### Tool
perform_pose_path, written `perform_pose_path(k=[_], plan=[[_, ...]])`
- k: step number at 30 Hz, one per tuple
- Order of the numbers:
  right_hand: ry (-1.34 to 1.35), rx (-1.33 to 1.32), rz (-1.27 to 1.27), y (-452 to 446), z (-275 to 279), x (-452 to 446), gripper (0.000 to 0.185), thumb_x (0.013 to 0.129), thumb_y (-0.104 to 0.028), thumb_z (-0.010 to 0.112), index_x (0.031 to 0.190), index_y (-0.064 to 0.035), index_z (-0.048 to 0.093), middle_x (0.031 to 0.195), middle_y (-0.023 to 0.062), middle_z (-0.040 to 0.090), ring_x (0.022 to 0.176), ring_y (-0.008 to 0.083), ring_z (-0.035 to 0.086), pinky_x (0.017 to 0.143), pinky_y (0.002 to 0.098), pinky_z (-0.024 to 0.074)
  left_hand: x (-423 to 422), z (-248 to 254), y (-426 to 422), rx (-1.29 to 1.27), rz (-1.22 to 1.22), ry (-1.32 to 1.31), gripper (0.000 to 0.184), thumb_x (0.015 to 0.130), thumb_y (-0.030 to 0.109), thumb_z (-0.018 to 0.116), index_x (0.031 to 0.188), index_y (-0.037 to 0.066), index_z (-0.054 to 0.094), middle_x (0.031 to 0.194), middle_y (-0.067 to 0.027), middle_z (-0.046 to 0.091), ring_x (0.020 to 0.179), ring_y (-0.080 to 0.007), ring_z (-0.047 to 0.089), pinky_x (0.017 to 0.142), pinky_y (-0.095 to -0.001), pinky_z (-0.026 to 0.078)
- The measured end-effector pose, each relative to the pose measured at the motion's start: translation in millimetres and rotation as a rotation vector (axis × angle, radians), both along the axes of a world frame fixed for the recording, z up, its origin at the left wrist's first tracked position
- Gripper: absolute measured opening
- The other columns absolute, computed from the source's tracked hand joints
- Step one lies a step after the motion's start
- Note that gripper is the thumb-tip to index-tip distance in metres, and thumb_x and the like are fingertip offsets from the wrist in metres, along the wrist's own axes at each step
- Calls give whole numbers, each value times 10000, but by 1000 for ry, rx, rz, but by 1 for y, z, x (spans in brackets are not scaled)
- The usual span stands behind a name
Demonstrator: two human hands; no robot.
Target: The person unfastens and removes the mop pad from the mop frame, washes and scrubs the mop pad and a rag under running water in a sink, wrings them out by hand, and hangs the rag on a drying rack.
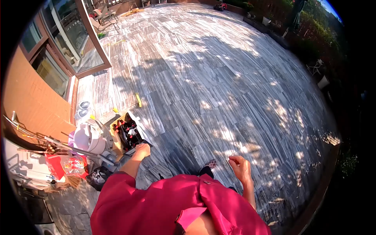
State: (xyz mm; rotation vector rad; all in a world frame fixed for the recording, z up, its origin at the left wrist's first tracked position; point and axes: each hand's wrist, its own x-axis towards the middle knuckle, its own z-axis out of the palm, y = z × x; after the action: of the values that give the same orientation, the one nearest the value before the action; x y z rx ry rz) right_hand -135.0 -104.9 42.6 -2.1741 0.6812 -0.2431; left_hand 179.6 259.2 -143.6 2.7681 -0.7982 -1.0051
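My left hand [142,150] is closed at the near edge of a cardboard box [116,143] of dark bottles [126,131] with red caps. A dark, flat-looking piece [146,142] shows right beside its fingers; what the hand grips is too small to make out. Out to the right of my body, over the tiled floor, my right hand [240,168] hangs with loosely bent fingers and nothing visible in it. Below, between the hands, one patterned shoe [212,163] shows.
Left of the box stand a white bucket [83,138], a red printed bag [67,165], a black plastic bag [98,177] and long poles [74,148]. A glass door [74,39] stands open at upper left. Streaked grey tiles [203,86] stretch ahead, with plants along the right.
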Motion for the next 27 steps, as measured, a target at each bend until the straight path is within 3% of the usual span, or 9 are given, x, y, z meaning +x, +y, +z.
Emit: perform_pose_path(k=[1, 2, 8, 12, 14, 16, 20, 24, 27], plan=[[-36, -73, 66, -21, 3, 10, 178, 785, -138, 642, 924, -29, 661, 867, 133, 654, 763, 231, 653, 667, 308, 505, 7, -7, -25, -117, 139, -131, 324, 720, 308, 675, 930, 65, 627, 886, -115, 667, 831, -238, 643, 711, -338, 488], [-41, -29, 61, -44, 4, 21, 179, 789, -142, 635, 930, -35, 662, 877, 134, 655, 777, 246, 651, 677, 319, 505, 5, 24, -52, -547, 374, -41, 281, 718, 264, 678, 915, 71, 631, 872, -107, 671, 821, -247, 646, 705, -338, 488], [-185, -42, 107, -187, 12, 92, 180, 802, -179, 631, 927, -54, 667, 868, 118, 653, 785, 267, 639, 692, 339, 493, 23, 93, -199, -604, 164, 57, 272, 703, 207, 703, 926, 62, 644, 849, -86, 665, 832, -196, 635, 737, -321, 479], [-185, -76, 222, -262, 37, 137, 166, 802, -162, 618, 914, -43, 652, 845, 125, 633, 772, 295, 621, 684, 364, 486, 31, 169, -294, -766, 175, 298, 297, 716, 184, 706, 970, 45, 642, 980, -82, 650, 1034, -204, 565, 898, -341, 402], [-240, -142, 297, -298, 45, 159, 161, 801, -159, 620, 906, -41, 646, 844, 125, 631, 772, 296, 621, 665, 366, 489, 38, 202, -343, -925, 4, 347, 306, 717, 138, 725, 997, 50, 638, 1099, -68, 613, 1230, -243, 422, 988, -376, 345], [-238, -171, 326, -332, 62, 180, 157, 805, -143, 619, 921, -38, 635, 856, 122, 630, 777, 287, 622, 659, 361, 490, 46, 242, -399, -990, -210, 320, 301, 709, 158, 736, 977, 58, 644, 1107, -85, 610, 1221, -274, 431, 998, -402, 332], [-265, -247, 279, -404, 63, 209, 147, 801, -106, 627, 932, -38, 633, 872, 111, 629, 790, 265, 625, 676, 341, 493, 67, 308, -505, -1215, -571, 615, 320, 670, 225, 758, 954, 97, 686, 1151, -103, 589, 1248, -342, 381, 1018, -460, 279], [-185, -316, 178, -475, 74, 223, 142, 777, -92, 648, 908, -38, 635, 857, 113, 634, 780, 267, 625, 662, 337, 504, 106, 347, -613, -1254, -1068, 1008, 319, 718, 118, 703, 1033, 80, 671, 1257, -247, 476, 1279, -437, 269, 1012, -536, 225], [-191, -408, 49, -521, 77, 217, 130, 762, -90, 656, 884, -50, 640, 848, 108, 638, 768, 275, 624, 649, 349, 504, 118, 349, -694, -1241, -1269, 1234, 367, 706, 59, 660, 1073, 70, 650, 1283, -265, 443, 1293, -464, 221, 1008, -556, 218]])
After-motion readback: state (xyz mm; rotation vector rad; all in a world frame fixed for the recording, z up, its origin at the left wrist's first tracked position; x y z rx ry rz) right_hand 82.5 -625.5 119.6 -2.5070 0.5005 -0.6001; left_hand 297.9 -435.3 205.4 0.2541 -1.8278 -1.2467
